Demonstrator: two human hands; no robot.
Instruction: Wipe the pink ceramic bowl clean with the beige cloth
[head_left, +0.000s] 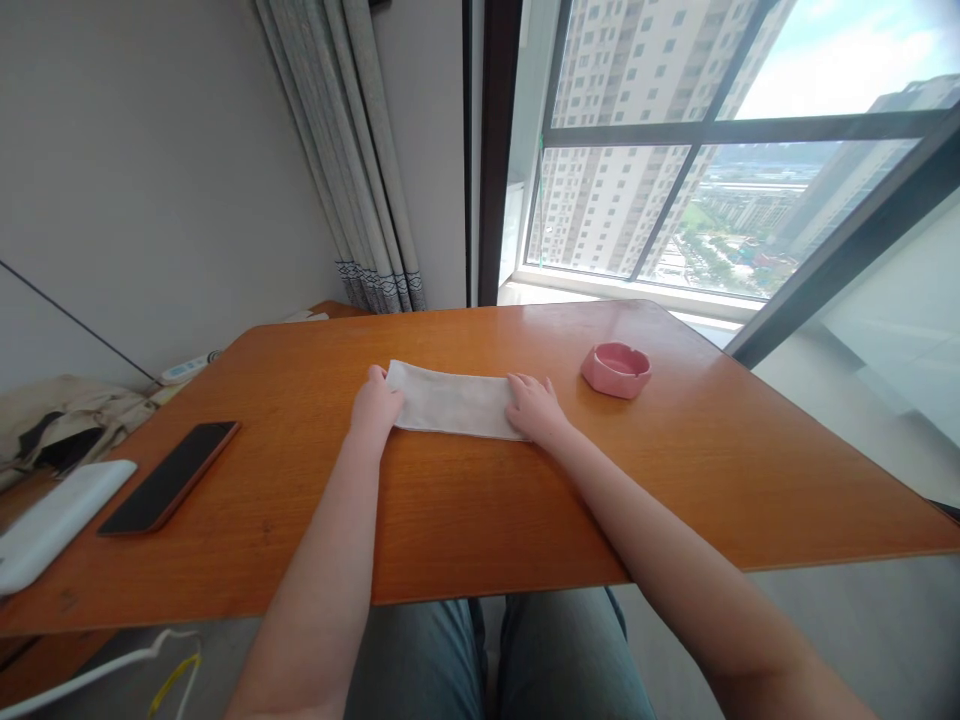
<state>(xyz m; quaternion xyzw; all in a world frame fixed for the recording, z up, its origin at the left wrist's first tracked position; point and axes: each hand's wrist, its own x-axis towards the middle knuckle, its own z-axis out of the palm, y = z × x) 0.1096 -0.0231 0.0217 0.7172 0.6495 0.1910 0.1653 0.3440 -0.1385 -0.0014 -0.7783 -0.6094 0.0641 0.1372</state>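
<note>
On the table (465,530), the cloth (456,405) lies extended, apparently held flat by its ends. Left hand (376,408) pinches one; right hand (537,410) covers the other (closure cannot be told).

The hands (377,405) (536,408) partly cover the ends of the pale cloth (456,402), at its nine and three o'clock. The left edge crops a white object (64,520) at eight o'clock, the top edge a curtain (352,150) at eleven. The counter (480,520) partly hides the jeans (420,660) at six.
</note>
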